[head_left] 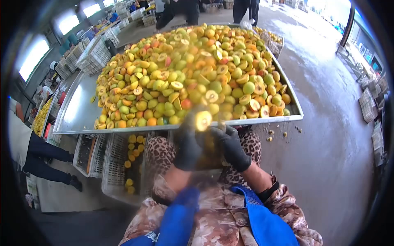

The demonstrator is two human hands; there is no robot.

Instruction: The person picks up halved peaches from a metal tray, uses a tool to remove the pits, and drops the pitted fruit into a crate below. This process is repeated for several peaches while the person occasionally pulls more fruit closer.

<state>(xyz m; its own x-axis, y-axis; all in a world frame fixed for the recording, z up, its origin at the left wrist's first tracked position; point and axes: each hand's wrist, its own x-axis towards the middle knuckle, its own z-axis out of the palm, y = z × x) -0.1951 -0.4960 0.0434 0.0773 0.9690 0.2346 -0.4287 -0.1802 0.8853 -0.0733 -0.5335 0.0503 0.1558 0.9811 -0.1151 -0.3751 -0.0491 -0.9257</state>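
Note:
My left hand [187, 145], in a dark glove, is closed on a halved yellow peach [203, 120]. The cut face of this peach half is turned up, with a darker centre. Close beside it on the right, my right hand [233, 146], also gloved, has its fingers curled in toward the fruit. A blur over the middle hides what, if anything, is in those fingers. Just beyond both hands, a metal tray table [78, 107] bears a big heap of peaches [164, 78], many cut in half with brown stone centres showing.
Below the tray on the left, a plastic crate [111, 180] contains several yellow halves [133, 151]. Another crate [92, 153] stands beside it. A person in dark trousers [45, 156] is at far left. Scraps [270, 138] lie on the wet floor [320, 156] at right.

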